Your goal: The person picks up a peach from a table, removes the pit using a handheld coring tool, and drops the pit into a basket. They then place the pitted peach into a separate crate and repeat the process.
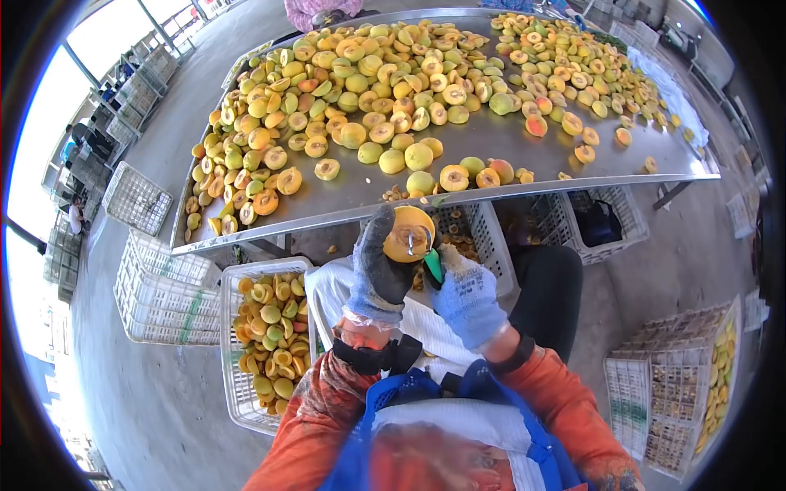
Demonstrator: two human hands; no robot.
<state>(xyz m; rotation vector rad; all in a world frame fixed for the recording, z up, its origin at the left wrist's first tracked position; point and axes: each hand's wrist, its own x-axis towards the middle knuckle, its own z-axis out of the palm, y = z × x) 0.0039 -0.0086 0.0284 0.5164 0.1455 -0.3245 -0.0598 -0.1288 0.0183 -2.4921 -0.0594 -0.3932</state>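
Note:
My left hand (378, 270), in a dark-coated glove, is closed around a yellow peach half (403, 232), its cut face turned toward me. In my right hand (468, 296), gloved in pale blue knit, is a pitting knife with a green handle (434, 265). The curved metal blade of that knife lies against the middle of the cut face. Both hands are over my lap, just in front of the metal table (344, 196). Whether a stone sits in the half is hard to make out.
Many halved peaches (368, 74) cover the table. A white crate of peach halves (270, 335) stands on the floor at my left, and a crate with scraps (483, 237) is under the table edge. Stacked crates (671, 385) stand at right. Another person (323, 10) is across the table.

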